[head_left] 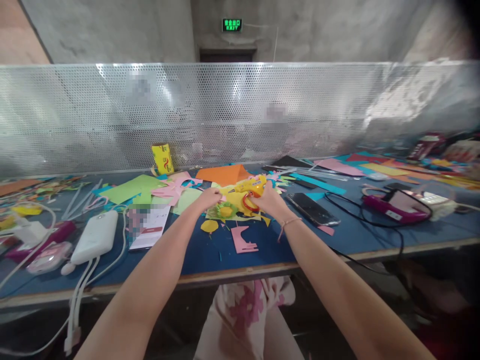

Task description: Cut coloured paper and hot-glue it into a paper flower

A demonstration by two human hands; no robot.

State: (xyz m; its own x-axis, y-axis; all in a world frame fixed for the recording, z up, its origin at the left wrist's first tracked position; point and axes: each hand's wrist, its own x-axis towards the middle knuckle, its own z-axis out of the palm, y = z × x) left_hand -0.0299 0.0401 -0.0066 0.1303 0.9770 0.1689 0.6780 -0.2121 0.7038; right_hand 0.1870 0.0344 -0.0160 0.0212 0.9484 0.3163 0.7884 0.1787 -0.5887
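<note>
A yellow hot glue gun (pixel 252 187) with a red trigger is gripped in my right hand (pixel 271 201), its nozzle pointing left. The nozzle comes close to the fingertips of my left hand (pixel 210 199), which are pinched together. A small pale scrap seems to show at those fingertips, too small to name. Just below lies a green and yellow paper flower (pixel 226 210) on yellow paper. A round yellow paper piece (pixel 209 226) and a cut pink paper piece (pixel 243 240) rest nearer the table's front edge.
Orange paper (pixel 221 173), green paper (pixel 129 189) and many scraps cover the blue table (pixel 202 260). On the left are a white power bank (pixel 95 236) with cables and a printed card (pixel 152 227). A black phone (pixel 313 209) lies right, beside black cables. A perforated metal screen (pixel 240 110) stands behind.
</note>
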